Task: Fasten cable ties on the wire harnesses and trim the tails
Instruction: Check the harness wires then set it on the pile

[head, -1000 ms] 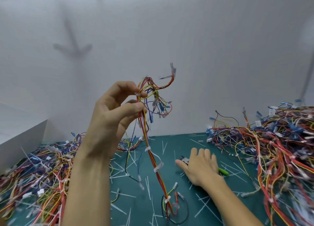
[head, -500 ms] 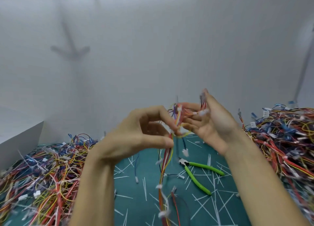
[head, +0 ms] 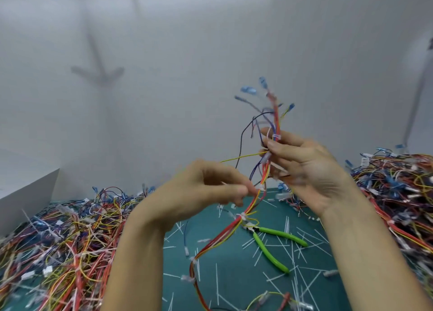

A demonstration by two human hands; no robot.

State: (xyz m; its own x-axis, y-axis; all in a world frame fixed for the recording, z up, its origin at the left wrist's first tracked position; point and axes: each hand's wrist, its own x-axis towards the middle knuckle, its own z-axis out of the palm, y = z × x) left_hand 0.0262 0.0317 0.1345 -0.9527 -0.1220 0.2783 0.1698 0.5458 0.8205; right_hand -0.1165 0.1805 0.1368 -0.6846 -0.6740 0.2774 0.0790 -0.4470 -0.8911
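A wire harness (head: 248, 207) of red, orange and yellow wires hangs between both hands above the green mat (head: 234, 275). My right hand (head: 302, 170) grips its upper part, where blue-tipped wire ends fan out above the fingers and a white cable tie (head: 276, 136) wraps the bundle. My left hand (head: 210, 193) pinches the bundle lower down. More white ties (head: 242, 216) sit along the harness below, which trails onto the mat. Green-handled cutters (head: 271, 247) lie on the mat, untouched.
A big heap of harnesses (head: 58, 247) fills the left side and another heap (head: 398, 193) the right. Cut white tie tails (head: 290, 252) litter the mat. A white box (head: 25, 193) stands at the far left; a white wall rises behind.
My right hand left the cutters on the mat and rose to grip the harness top. My left hand dropped lower on the bundle. The wire ends now stick upward.
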